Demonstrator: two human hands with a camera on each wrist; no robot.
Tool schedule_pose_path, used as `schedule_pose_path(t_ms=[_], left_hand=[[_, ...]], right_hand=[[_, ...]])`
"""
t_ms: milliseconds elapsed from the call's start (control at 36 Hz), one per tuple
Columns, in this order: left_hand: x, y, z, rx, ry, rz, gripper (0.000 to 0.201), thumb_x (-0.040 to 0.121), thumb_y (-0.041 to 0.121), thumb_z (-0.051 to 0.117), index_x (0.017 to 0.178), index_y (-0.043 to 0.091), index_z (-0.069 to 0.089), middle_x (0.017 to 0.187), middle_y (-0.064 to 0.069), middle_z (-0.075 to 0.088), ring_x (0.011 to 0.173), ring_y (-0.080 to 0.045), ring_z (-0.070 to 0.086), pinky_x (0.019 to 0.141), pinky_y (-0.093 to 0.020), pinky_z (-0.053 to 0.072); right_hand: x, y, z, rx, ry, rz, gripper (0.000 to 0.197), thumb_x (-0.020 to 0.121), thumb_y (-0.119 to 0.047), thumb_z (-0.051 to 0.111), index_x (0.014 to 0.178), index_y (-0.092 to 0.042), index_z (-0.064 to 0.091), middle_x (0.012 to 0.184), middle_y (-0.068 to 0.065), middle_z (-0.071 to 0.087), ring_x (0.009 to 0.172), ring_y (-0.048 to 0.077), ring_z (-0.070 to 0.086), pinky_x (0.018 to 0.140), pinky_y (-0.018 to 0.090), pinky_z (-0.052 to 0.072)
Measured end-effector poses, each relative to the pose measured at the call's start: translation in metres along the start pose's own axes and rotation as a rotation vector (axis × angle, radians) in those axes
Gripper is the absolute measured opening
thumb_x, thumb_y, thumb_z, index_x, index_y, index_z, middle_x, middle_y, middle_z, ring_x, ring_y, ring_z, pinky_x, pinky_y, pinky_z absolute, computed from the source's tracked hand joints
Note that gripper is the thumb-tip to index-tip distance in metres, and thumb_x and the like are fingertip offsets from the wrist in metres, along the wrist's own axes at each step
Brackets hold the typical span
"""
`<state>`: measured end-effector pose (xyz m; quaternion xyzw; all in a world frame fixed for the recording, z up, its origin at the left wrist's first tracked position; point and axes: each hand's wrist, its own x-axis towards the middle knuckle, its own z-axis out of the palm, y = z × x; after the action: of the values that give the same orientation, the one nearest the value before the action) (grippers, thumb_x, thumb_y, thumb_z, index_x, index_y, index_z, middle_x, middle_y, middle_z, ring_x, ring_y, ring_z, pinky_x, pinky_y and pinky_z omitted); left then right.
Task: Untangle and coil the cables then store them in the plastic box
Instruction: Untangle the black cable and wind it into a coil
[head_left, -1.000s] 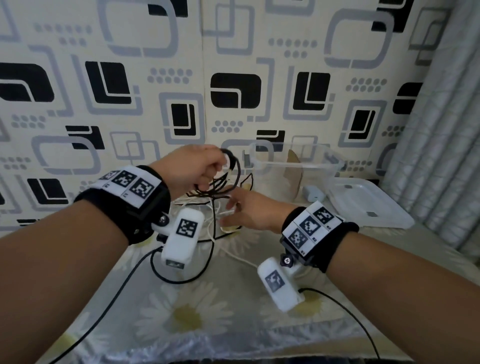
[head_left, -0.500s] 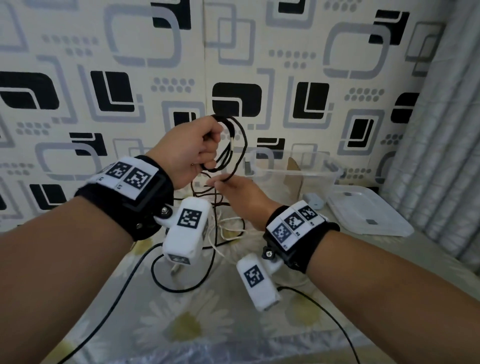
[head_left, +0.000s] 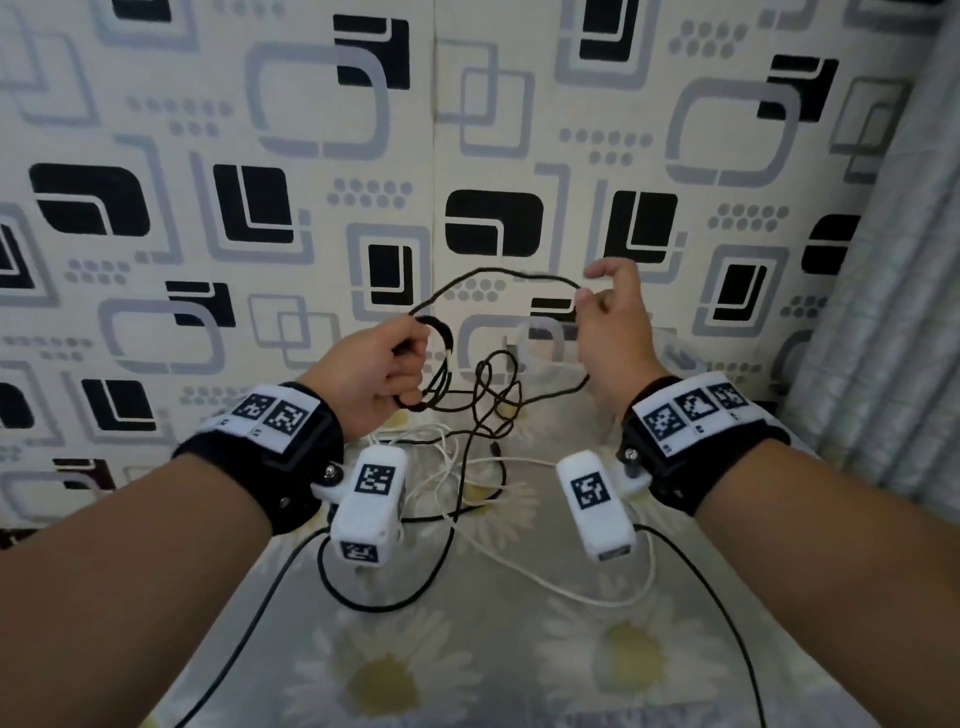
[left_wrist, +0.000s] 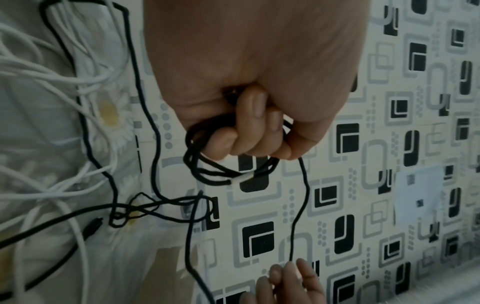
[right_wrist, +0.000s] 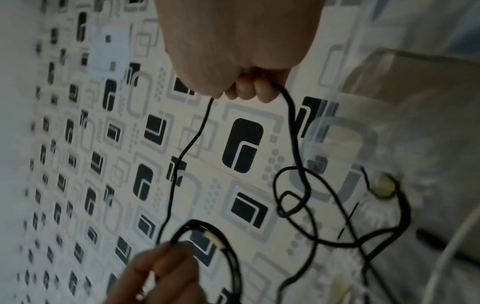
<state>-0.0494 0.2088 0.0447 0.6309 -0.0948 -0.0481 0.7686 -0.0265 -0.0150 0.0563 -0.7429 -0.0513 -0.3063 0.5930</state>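
My left hand (head_left: 408, 358) grips a small coil of black cable (head_left: 441, 364), fingers curled round its loops (left_wrist: 215, 172). From the coil a single black strand (head_left: 493, 273) arcs up and right to my right hand (head_left: 584, 297), which pinches it between thumb and fingertips (right_wrist: 249, 90) at about head-of-box height. Below the hands the rest of the black cable hangs in tangled loops (head_left: 493, 389) down to the bedsheet. White cables (head_left: 441, 457) lie in a loose heap under them. The clear plastic box (head_left: 540, 343) stands behind, partly hidden by my right hand.
The patterned wall (head_left: 311, 208) rises right behind the bed. A grey curtain (head_left: 883, 312) hangs at the right. Black leads from the wrist cameras (head_left: 363, 603) and a long white cable (head_left: 571, 597) trail over the daisy-print sheet (head_left: 415, 675) near me.
Both hands have risen off the heap. My right hand took hold of the black strand and drew it up and to the right, away from the coil in my left hand.
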Motion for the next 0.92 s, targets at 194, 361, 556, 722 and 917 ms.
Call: schedule_pose_path(t_ms=[194, 361, 556, 722, 917], left_hand=[[0.011, -0.012, -0.013, -0.256, -0.055, -0.041, 0.034, 0.096, 0.027, 0.044, 0.064, 0.017, 0.044, 0.041, 0.008, 0.022, 0.03, -0.006, 0.018, 0.037, -0.02, 0.025], [0.023, -0.021, -0.033, -0.453, -0.004, -0.01, 0.036, 0.097, 0.029, 0.04, 0.063, 0.018, 0.044, 0.041, 0.008, 0.023, 0.029, -0.006, 0.019, 0.038, -0.019, 0.024], [0.042, -0.028, -0.05, -0.629, 0.041, 0.048, 0.03, 0.085, 0.032, 0.049, 0.059, 0.019, 0.044, 0.043, 0.009, 0.023, 0.029, -0.007, 0.019, 0.04, -0.02, 0.02], [0.066, -0.022, -0.056, -0.736, 0.108, 0.084, 0.041, 0.099, 0.036, 0.038, 0.062, 0.021, 0.043, 0.044, 0.007, 0.024, 0.031, -0.008, 0.02, 0.038, -0.019, 0.025], [0.096, -0.023, -0.045, -0.763, 0.089, 0.126, 0.038, 0.101, 0.037, 0.033, 0.069, 0.02, 0.044, 0.05, 0.009, 0.025, 0.037, -0.008, 0.021, 0.046, -0.018, 0.03]], right_hand=[[-0.015, 0.032, 0.018, -0.378, -0.166, -0.088, 0.02, 0.098, -0.013, 0.04, 0.097, -0.027, 0.054, 0.074, -0.006, 0.056, 0.053, 0.009, 0.046, 0.046, 0.02, 0.035], [-0.023, 0.049, 0.037, -0.484, -0.356, -0.156, 0.016, 0.093, -0.011, 0.049, 0.098, -0.026, 0.053, 0.068, -0.001, 0.057, 0.056, 0.015, 0.051, 0.053, 0.03, 0.042], [-0.021, 0.055, 0.055, -0.556, -0.495, -0.215, 0.019, 0.096, -0.013, 0.048, 0.109, -0.024, 0.056, 0.073, -0.005, 0.051, 0.058, 0.011, 0.046, 0.052, 0.027, 0.037], [-0.016, 0.052, 0.067, -0.525, -0.659, -0.216, 0.022, 0.096, -0.016, 0.051, 0.11, -0.029, 0.061, 0.067, -0.012, 0.048, 0.056, 0.004, 0.045, 0.053, 0.02, 0.034], [0.002, 0.051, 0.076, -0.502, -0.72, -0.236, 0.022, 0.094, -0.019, 0.055, 0.109, -0.032, 0.065, 0.068, -0.013, 0.052, 0.057, 0.003, 0.048, 0.06, 0.02, 0.039]])
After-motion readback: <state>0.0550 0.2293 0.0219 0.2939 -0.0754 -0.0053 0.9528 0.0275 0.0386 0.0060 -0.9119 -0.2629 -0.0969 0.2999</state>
